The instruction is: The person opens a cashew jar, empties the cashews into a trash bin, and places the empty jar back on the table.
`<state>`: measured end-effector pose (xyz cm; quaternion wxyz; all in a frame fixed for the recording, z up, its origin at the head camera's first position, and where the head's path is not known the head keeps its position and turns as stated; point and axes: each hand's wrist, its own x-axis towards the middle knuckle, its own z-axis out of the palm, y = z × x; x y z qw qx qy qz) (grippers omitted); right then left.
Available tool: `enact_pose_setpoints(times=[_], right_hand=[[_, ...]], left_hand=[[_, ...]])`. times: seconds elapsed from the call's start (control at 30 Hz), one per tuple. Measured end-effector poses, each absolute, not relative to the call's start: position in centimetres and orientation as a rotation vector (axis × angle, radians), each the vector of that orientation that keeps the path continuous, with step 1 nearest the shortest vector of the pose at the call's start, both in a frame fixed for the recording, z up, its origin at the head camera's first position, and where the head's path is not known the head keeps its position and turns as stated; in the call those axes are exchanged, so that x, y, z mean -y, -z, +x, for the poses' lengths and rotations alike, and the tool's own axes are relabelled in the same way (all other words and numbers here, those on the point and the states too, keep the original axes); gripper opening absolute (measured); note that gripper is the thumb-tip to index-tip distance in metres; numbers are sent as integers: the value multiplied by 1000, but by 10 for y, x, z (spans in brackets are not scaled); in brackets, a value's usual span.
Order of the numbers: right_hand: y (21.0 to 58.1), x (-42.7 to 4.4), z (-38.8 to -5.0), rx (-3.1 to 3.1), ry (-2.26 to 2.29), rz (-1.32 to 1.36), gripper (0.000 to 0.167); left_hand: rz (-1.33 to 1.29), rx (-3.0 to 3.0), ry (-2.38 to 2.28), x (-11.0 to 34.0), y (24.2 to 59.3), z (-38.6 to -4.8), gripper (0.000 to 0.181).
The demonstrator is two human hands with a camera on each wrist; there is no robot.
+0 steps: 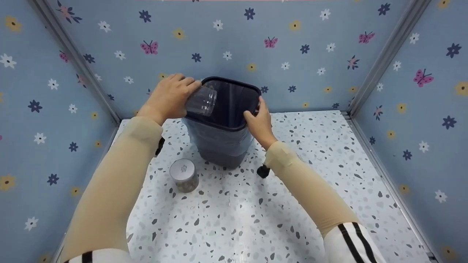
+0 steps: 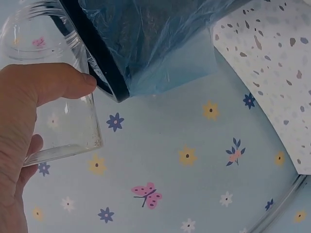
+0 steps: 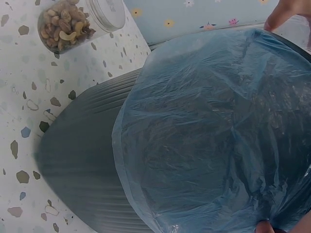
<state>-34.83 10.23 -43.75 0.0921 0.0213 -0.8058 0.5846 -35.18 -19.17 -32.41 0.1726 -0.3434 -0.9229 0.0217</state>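
My left hand (image 1: 172, 95) grips a clear jar (image 1: 202, 100), tilted on its side with its open mouth over the left part of the bin's dark rim (image 1: 230, 129). In the left wrist view the jar (image 2: 73, 114) looks empty apart from small crumbs near its base. My right hand (image 1: 260, 122) holds the bin's right rim, thumb on the inner side and fingers outside. A thin blue bag (image 3: 194, 126) is folded over the outside of the grey bin (image 3: 92, 150), which stands upright.
A lidded jar (image 1: 185, 176) of mixed nuts stands on the speckled table (image 1: 226, 219), in front of the bin and to its left. Flower-patterned panels (image 1: 219, 44) rise behind and at both sides, with metal corner strips.
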Motion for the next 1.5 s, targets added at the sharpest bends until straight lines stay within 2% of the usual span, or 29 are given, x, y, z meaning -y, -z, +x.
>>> enact_pose_setpoints(times=[0.33,1.17,1.5], right_hand=[[438,-101,-348,2395,-1731,71,85],[438,-100,-349,2360,-1760,53,86],[438,-102,-348,2372,-1761,60,86]], left_hand=[[-890,2632,62,197,333,-349,87],[-715,2628,403,202,344,-335,86],[-664,2659,515,208,351,-328,94]])
